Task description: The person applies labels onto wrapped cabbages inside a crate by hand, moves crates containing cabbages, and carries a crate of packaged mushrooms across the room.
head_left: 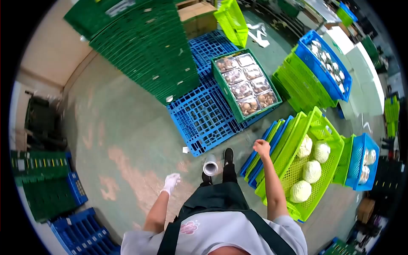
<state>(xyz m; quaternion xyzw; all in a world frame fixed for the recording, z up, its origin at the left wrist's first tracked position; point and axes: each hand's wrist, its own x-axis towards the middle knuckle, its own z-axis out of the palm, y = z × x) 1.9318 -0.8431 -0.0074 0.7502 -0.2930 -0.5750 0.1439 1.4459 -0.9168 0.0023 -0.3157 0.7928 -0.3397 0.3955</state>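
Note:
My left hand [171, 182], in a white glove, hangs over the floor with nothing visible in it. The bare right hand [262, 147] is curled beside the stacked green and blue crates; whether it holds anything is too small to tell. Just right of it, a lime green crate [326, 180] holds several pale round vegetables [312, 171]. A grey-white roll [210, 165] stands on the floor by my feet. Ahead, a dark green crate [230, 96] full of clear-wrapped mushroom packs [242, 90] rests on a blue pallet [202, 112].
Tall stacked green crates [144, 51] stand on the pallet's left. At right, a blue crate [325, 66] of wrapped items tops lime crates, beside another blue crate [361, 163]. Crates [44, 191] and a blue pallet [83, 236] sit far left. White scraps [259, 35] lie ahead.

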